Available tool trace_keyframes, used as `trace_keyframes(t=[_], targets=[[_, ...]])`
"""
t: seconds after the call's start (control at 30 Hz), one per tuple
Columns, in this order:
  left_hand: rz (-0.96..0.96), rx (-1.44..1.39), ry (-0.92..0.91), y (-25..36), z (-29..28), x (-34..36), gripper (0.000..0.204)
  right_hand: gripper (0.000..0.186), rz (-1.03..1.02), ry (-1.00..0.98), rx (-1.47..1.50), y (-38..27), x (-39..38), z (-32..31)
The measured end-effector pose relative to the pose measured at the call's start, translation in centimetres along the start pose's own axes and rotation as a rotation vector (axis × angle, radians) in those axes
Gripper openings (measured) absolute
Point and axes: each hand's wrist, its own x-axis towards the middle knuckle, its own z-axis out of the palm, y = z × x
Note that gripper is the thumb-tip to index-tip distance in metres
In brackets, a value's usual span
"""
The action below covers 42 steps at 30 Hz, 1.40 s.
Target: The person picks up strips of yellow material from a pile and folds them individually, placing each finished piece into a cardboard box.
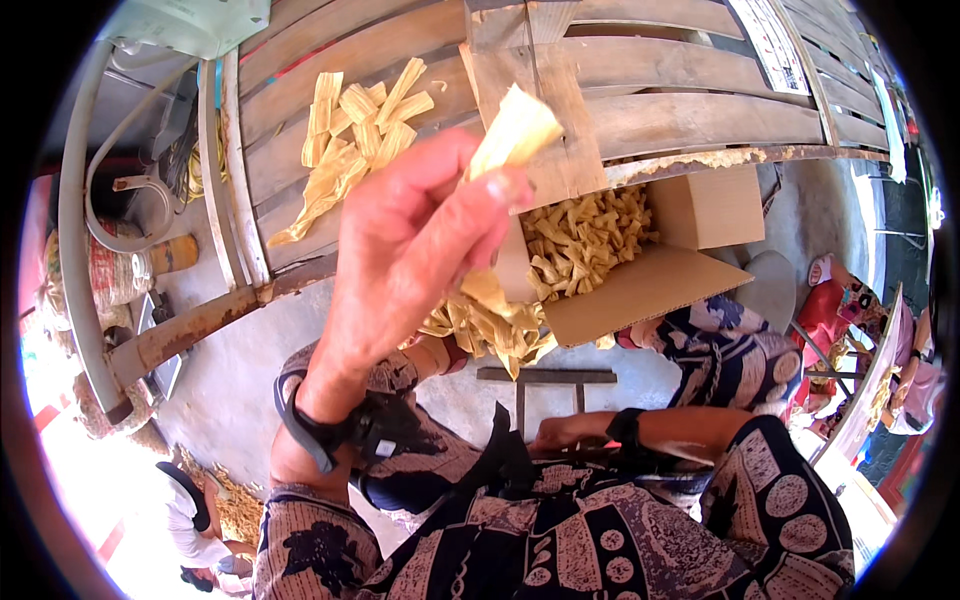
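My left hand (420, 235) is raised over the edge of a slatted wooden bench, closed with thumb and fingers pinching a pale-yellow, ribbed piece of dried husk (515, 130). Its free end fans out upward. Low at my lap, my right hand (572, 432) rests near a dark strap; its fingers are mostly hidden. Several similar husk strips (365, 125) lie loosely on the bench slats to the left. Below the bench edge, a cardboard box (640, 300) with opened flaps holds many small twisted husk pieces (590, 240). More husks (500, 330) are heaped beside it, partly behind my left hand.
The bench's rusty metal edge (220, 315) runs across in front of me. A low dark metal stand (545, 377) is between my legs. At left hangs a curved grey pipe (85, 220). Other people are at the lower left and far right, one beside a table.
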Motion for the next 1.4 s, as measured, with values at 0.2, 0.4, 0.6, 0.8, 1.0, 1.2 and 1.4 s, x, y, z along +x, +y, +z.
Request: trace_keyframes(t=[0.2,0.4,0.6,0.8,1.0,1.2,1.4], targets=[[0.042,0.007,0.055,0.7,0.2,-0.1,0.024,0.055,-0.041,0.05,-0.272,-1.9,-1.3,-2.6],[0.12,0.052,-0.143,0.1,0.7,-1.1,0.021,0.043,0.086,0.07,-0.254,-4.0,-1.8,-2.6],[0.132,0.232,-0.185,-2.2,1.8,0.4,0.016,0.016,-0.298,0.47,-0.347,-12.9,-10.3,-1.7],[0.2,0.437,-0.152,-3.1,4.0,0.1,0.013,0.016,-0.893,1.397,-0.522,-21.3,-20.4,-2.6],[0.123,0.136,-0.327,-2.6,4.5,0.2,0.017,0.007,-1.173,1.161,-0.542,-22.1,-21.1,-4.9],[0.126,-0.013,-0.234,-3.8,2.7,0.4,0.011,0.017,-1.231,1.177,-0.542,-21.5,-21.0,-5.9],[0.594,0.722,0.073,-4.3,4.9,0.3,0.013,0.041,-1.022,1.196,-0.462,-21.6,-21.8,-8.4]])
